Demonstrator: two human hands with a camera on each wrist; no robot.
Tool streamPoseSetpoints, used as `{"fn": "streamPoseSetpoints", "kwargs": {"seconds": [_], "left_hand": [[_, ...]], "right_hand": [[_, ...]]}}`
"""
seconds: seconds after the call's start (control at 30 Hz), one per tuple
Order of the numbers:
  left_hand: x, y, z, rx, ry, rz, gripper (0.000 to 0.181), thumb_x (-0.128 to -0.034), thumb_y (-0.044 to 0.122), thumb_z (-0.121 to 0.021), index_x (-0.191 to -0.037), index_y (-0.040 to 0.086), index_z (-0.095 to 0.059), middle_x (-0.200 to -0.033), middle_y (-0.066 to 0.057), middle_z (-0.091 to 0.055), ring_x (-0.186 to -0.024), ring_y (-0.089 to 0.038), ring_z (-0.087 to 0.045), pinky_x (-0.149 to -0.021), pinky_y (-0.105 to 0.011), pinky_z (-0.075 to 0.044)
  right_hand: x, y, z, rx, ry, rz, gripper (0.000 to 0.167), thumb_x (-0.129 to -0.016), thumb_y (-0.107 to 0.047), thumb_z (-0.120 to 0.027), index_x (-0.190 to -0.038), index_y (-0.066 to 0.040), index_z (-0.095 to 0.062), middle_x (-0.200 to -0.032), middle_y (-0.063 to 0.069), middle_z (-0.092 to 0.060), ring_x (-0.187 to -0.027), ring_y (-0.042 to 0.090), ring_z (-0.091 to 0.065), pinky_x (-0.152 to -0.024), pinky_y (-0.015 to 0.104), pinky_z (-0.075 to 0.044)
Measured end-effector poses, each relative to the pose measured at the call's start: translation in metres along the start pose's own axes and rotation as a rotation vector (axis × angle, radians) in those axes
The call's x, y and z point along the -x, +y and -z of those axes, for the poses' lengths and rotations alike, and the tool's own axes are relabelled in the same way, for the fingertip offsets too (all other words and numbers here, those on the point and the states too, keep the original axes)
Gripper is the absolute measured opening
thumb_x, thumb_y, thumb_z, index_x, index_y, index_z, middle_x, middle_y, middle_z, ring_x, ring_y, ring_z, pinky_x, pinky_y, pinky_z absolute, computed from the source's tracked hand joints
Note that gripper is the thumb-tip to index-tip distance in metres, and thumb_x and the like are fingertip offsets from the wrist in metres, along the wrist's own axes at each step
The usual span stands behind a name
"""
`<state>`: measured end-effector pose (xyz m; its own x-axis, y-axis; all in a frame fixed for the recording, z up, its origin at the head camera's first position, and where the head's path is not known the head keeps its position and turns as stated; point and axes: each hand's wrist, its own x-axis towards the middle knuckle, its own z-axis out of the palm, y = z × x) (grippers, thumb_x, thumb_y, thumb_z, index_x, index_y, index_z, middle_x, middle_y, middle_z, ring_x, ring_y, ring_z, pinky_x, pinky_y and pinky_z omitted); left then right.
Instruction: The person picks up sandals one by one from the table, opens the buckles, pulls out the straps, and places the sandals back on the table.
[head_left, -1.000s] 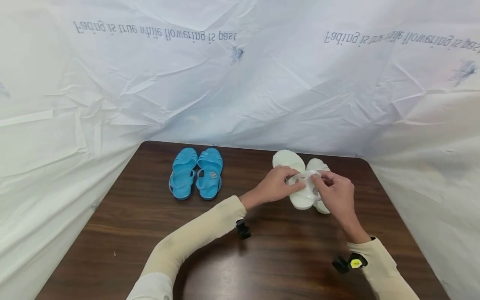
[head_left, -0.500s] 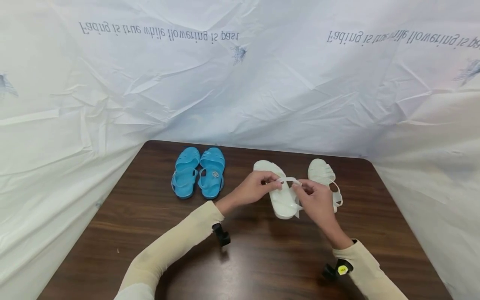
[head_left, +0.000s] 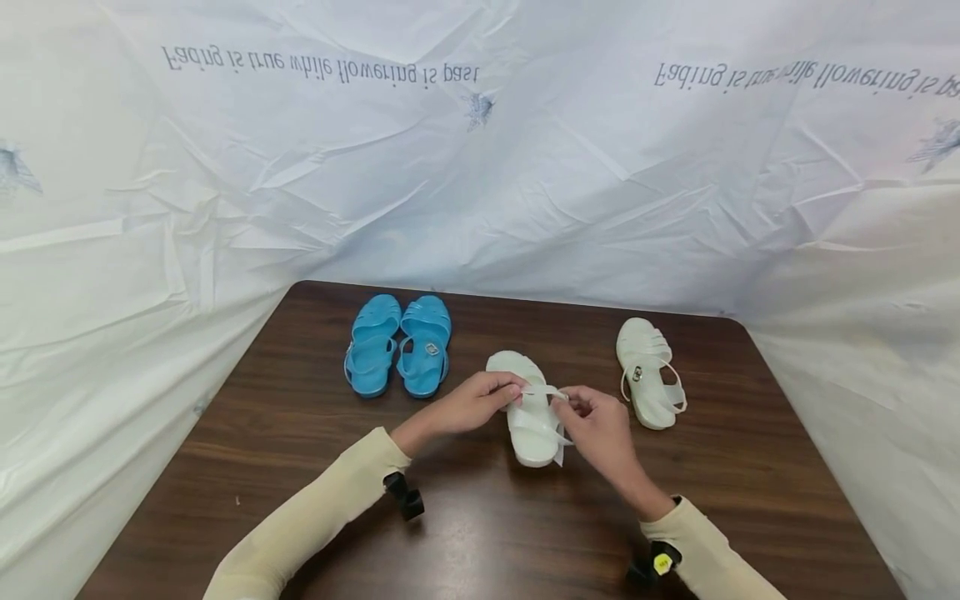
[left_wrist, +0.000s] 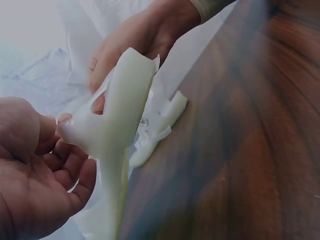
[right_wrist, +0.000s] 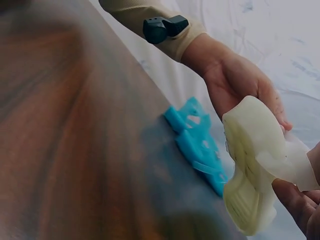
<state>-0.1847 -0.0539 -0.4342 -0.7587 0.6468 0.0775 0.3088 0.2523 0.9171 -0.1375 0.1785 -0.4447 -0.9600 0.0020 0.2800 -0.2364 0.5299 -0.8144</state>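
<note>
A white jelly sandal (head_left: 534,427) appears raised off the table between my two hands, toe pointing away from me. My left hand (head_left: 476,402) pinches the left part of its strap (head_left: 542,390). At the strap's other end, my right hand (head_left: 600,427) grips with thumb and fingers. The right wrist view shows the underside of this sandal's sole (right_wrist: 245,165). To the right, the matching white sandal (head_left: 647,350) lies on the table, a small buckle on its strap. What exactly the right fingertips press on is partly hidden.
Two blue sandals (head_left: 371,358) (head_left: 424,358) stand side by side at the table's back left. The dark wooden table (head_left: 480,542) ends at its far edge against a white printed sheet (head_left: 525,208), which also hangs at both sides.
Both hands have carried the white sandal left and toward me, away from the other white sandal, which now shows fully. The blue sandals have stayed in place.
</note>
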Motion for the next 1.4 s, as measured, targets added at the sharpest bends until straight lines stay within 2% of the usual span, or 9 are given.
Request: {"fn": "streamPoseSetpoints", "kwargs": {"seconds": [0.17, 0.33, 0.6, 0.8, 0.9, 1.1, 1.17, 1.3, 1.4], "left_hand": [[0.011, -0.009, -0.001, -0.002, -0.024, 0.01, 0.029, -0.1119, 0.017, -0.042, -0.123, 0.001, -0.064, -0.108, -0.007, -0.063, -0.098, -0.017, -0.055, -0.088, -0.033, -0.049], [0.022, -0.018, -0.003, -0.035, -0.008, 0.004, 0.029, -0.1122, 0.017, -0.041, -0.117, 0.002, -0.066, -0.107, -0.007, -0.065, -0.1, -0.017, -0.055, -0.089, -0.029, -0.047], [0.033, -0.024, -0.008, -0.05, 0.021, 0.013, 0.029, -0.1118, 0.016, -0.043, -0.105, 0.005, -0.069, -0.126, -0.009, -0.067, -0.124, -0.019, -0.058, -0.104, -0.033, -0.047], [0.037, -0.03, -0.012, -0.037, 0.024, 0.025, 0.028, -0.1108, 0.013, -0.044, -0.112, 0.004, -0.07, -0.107, -0.003, -0.071, -0.112, -0.015, -0.061, -0.099, -0.03, -0.049], [0.039, -0.034, -0.013, -0.038, 0.027, 0.045, 0.026, -0.1102, 0.014, -0.046, -0.115, 0.005, -0.071, -0.103, 0.001, -0.071, -0.109, -0.011, -0.062, -0.099, -0.028, -0.049], [0.039, -0.035, -0.016, -0.061, 0.009, 0.085, 0.027, -0.1098, 0.02, -0.049, -0.119, 0.008, -0.071, -0.097, 0.006, -0.072, -0.079, -0.009, -0.056, -0.081, -0.024, -0.048], [0.037, -0.034, -0.016, -0.074, 0.009, 0.09, 0.027, -0.1094, 0.02, -0.049, -0.119, 0.009, -0.072, -0.097, 0.006, -0.072, -0.076, -0.011, -0.054, -0.078, -0.024, -0.047], [0.029, -0.033, -0.017, -0.11, 0.015, 0.091, 0.026, -0.1078, 0.021, -0.051, -0.119, 0.012, -0.073, -0.102, 0.007, -0.073, -0.09, -0.012, -0.062, -0.083, -0.026, -0.05], [0.023, -0.029, -0.018, -0.143, 0.007, 0.106, 0.028, -0.1071, 0.029, -0.053, -0.123, 0.016, -0.072, -0.11, 0.01, -0.072, -0.099, -0.009, -0.064, -0.087, -0.028, -0.052]], "right_hand": [[0.011, 0.001, -0.01, -0.017, -0.043, -0.039, 0.009, -0.093, -0.015, -0.075, -0.097, -0.007, -0.079, -0.077, 0.001, -0.072, -0.062, 0.011, -0.063, -0.054, 0.025, -0.052], [0.018, 0.001, -0.019, -0.048, -0.076, -0.075, 0.008, -0.092, -0.013, -0.076, -0.096, -0.006, -0.078, -0.077, 0.001, -0.072, -0.061, 0.01, -0.065, -0.055, 0.025, -0.054], [0.024, 0.005, -0.026, -0.032, -0.132, -0.111, 0.012, -0.089, -0.015, -0.08, -0.097, -0.006, -0.078, -0.079, 0.0, -0.072, -0.068, 0.009, -0.065, -0.059, 0.024, -0.054], [0.027, 0.009, -0.028, -0.02, -0.2, -0.128, 0.015, -0.091, -0.019, -0.08, -0.098, -0.006, -0.078, -0.08, -0.002, -0.072, -0.07, 0.008, -0.065, -0.061, 0.023, -0.053], [0.028, 0.01, -0.029, -0.026, -0.227, -0.137, 0.015, -0.091, -0.02, -0.079, -0.097, -0.007, -0.078, -0.08, -0.003, -0.072, -0.069, 0.009, -0.065, -0.06, 0.024, -0.053], [0.03, 0.011, -0.028, -0.031, -0.268, -0.168, 0.017, -0.091, -0.023, -0.078, -0.1, -0.008, -0.078, -0.083, -0.004, -0.073, -0.07, 0.009, -0.065, -0.06, 0.024, -0.053], [0.031, 0.012, -0.027, -0.04, -0.278, -0.172, 0.018, -0.092, -0.023, -0.078, -0.101, -0.008, -0.078, -0.084, -0.003, -0.073, -0.071, 0.009, -0.065, -0.061, 0.024, -0.053], [0.033, 0.016, -0.026, -0.047, -0.288, -0.175, 0.02, -0.095, -0.025, -0.075, -0.105, -0.008, -0.078, -0.088, -0.002, -0.074, -0.074, 0.01, -0.066, -0.065, 0.024, -0.054], [0.035, 0.019, -0.025, -0.124, -0.313, -0.211, 0.024, -0.099, -0.024, -0.069, -0.111, -0.004, -0.075, -0.097, 0.005, -0.074, -0.079, 0.013, -0.069, -0.069, 0.027, -0.058]]}}
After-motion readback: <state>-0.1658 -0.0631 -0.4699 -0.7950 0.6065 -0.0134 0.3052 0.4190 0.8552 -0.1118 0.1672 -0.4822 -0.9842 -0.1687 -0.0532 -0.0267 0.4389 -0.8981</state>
